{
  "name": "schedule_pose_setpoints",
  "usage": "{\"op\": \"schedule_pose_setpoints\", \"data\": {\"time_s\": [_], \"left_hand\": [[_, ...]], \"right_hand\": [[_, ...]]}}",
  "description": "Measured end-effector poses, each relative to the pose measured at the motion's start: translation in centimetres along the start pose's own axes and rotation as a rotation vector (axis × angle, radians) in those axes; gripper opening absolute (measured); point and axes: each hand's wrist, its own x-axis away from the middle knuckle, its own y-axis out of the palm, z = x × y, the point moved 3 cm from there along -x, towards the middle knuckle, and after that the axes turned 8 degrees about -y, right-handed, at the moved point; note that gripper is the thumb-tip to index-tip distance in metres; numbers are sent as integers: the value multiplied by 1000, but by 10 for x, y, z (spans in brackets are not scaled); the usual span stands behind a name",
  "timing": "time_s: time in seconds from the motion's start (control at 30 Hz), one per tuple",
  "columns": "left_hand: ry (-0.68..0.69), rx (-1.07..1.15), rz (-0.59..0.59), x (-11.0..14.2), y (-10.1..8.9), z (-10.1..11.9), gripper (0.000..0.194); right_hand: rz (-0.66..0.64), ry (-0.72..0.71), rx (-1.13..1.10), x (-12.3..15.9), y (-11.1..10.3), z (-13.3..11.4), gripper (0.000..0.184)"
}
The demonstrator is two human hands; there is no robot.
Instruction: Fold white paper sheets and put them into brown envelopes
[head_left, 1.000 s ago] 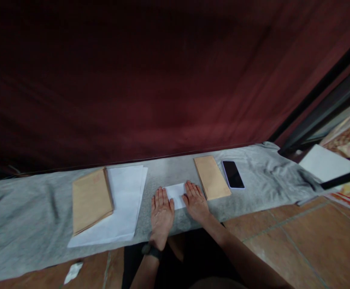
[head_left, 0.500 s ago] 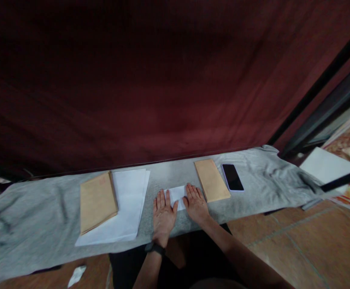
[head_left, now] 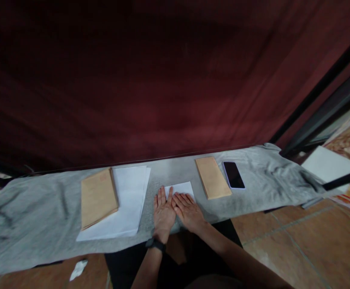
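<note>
A small folded white paper (head_left: 182, 188) lies on the grey cloth (head_left: 36, 208) in front of me. My left hand (head_left: 163, 212) rests flat on the cloth and the paper's near left edge, fingers stretched out and together. My right hand (head_left: 188, 211) lies flat beside it, its fingers pointing left across the paper's near part and touching my left hand. Neither hand grips anything. A black band sits on my left wrist.
Left of my hands a stack of brown envelopes (head_left: 98, 196) lies on white sheets (head_left: 128, 202). To the right lie more brown envelopes (head_left: 212, 177) and a dark phone (head_left: 233, 175). A dark red curtain hangs behind. A paper scrap (head_left: 78, 269) lies on the tiled floor.
My right hand slid left over the paper until it met my left hand, uncovering the paper's far right corner. The left hand stayed nearly in place.
</note>
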Motion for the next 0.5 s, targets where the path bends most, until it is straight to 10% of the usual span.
{"op": "schedule_pose_setpoints", "data": {"time_s": [0.5], "left_hand": [[-126, 90, 92, 6, 9, -3, 58]], "right_hand": [[138, 156, 197, 24, -9, 22, 55]]}}
